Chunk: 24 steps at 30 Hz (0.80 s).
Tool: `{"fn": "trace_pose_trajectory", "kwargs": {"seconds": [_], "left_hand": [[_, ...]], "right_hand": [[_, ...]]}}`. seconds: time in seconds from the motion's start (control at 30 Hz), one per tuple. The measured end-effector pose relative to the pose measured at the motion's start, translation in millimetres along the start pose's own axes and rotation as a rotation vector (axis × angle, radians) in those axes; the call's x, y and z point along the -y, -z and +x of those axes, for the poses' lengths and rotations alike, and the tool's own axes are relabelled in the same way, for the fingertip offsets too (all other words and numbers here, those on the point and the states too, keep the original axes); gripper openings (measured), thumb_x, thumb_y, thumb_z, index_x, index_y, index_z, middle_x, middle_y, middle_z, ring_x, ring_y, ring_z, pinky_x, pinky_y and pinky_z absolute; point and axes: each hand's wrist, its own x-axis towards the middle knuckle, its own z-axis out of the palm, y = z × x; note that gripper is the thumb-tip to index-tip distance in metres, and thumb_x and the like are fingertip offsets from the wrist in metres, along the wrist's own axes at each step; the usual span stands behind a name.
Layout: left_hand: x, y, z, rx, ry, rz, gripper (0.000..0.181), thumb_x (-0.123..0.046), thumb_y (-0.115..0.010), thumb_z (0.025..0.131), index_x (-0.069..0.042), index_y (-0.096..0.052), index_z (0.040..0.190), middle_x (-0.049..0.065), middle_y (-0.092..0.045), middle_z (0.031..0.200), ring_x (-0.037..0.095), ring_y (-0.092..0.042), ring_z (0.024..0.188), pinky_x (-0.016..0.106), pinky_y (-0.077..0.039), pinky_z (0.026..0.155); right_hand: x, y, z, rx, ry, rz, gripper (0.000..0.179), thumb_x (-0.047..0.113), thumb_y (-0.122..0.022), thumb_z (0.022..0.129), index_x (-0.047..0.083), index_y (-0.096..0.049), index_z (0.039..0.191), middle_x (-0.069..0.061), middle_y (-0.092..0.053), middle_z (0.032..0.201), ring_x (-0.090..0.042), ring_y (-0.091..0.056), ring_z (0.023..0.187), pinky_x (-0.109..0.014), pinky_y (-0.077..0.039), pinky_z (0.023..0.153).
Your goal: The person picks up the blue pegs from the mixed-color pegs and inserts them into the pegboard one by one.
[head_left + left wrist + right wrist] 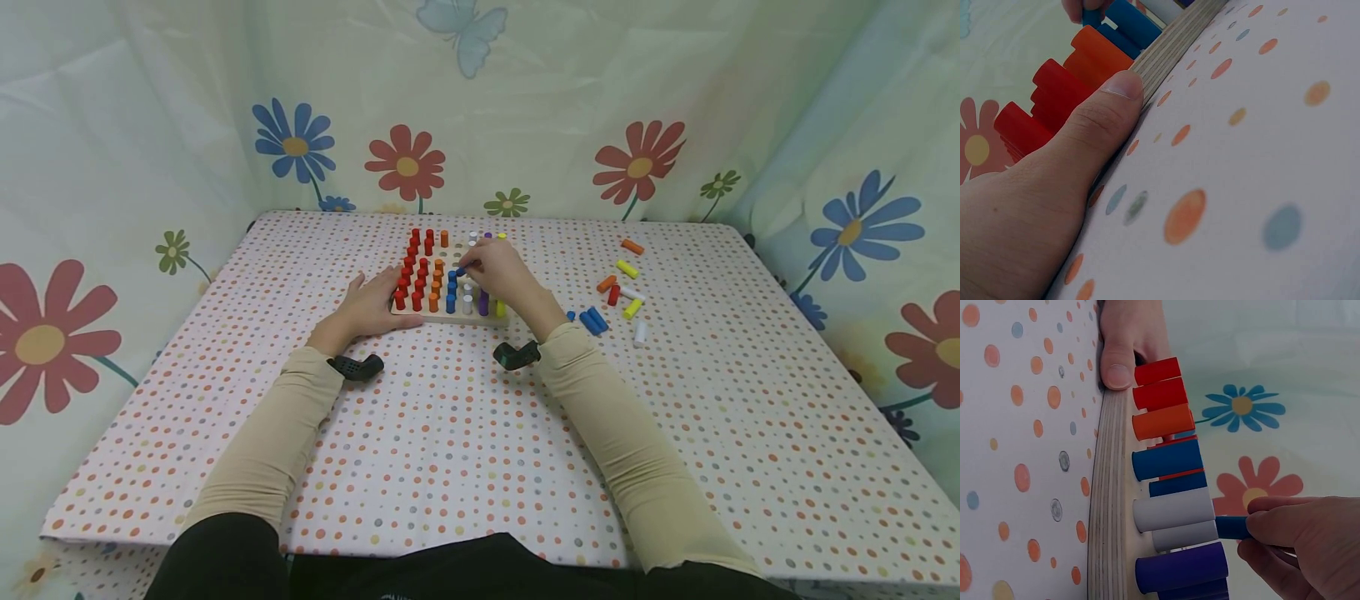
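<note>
A wooden pegboard point(450, 318) holds columns of coloured pegs: red point(400, 300), orange point(433, 302), blue point(451, 304), white point(467, 305), purple point(483, 302) and yellow. My right hand point(497, 265) pinches a blue peg point(1233, 527) between thumb and fingers, over the blue column. In the right wrist view that peg shows behind the standing white pegs. My left hand point(369, 302) rests at the board's left side, its thumb point(1124, 84) along the near edge and its other fingers beside the red pegs.
Loose pegs lie on the dotted tablecloth point(420, 433) to the right of the board: blue point(594, 321), white point(640, 333), yellow point(632, 308), red point(614, 294) and orange point(632, 247). A flowered curtain point(525, 108) stands behind the table.
</note>
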Motion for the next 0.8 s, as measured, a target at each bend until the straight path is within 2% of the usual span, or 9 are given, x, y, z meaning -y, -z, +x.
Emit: {"fn": "trace_pose_trajectory", "kwargs": {"seconds": [0.23, 0.8], "left_hand": [[-0.9, 1.1, -1.4, 0.0, -0.001, -0.002, 0.124, -0.091, -0.043, 0.065, -0.01, -0.013, 0.154, 0.009, -0.017, 0.16, 0.025, -0.015, 0.148, 0.057, 0.002, 0.116], [-1.2, 2.4, -1.1, 0.0, -0.002, 0.004, 0.125, -0.091, -0.043, 0.064, -0.011, -0.011, 0.154, 0.009, -0.017, 0.16, 0.026, -0.015, 0.148, 0.057, 0.001, 0.116]], "right_hand": [[0.3, -6.1, 0.6, 0.013, -0.018, 0.001, 0.02, 0.011, -0.059, 0.093, 0.008, -0.073, 0.107, -0.007, -0.065, 0.109, -0.018, -0.062, 0.094, -0.027, -0.052, 0.08], [0.9, -8.3, 1.4, 0.034, -0.027, -0.025, 0.019, 0.009, -0.059, 0.093, 0.009, -0.072, 0.107, -0.006, -0.066, 0.112, -0.02, -0.061, 0.103, -0.029, -0.051, 0.089]]}}
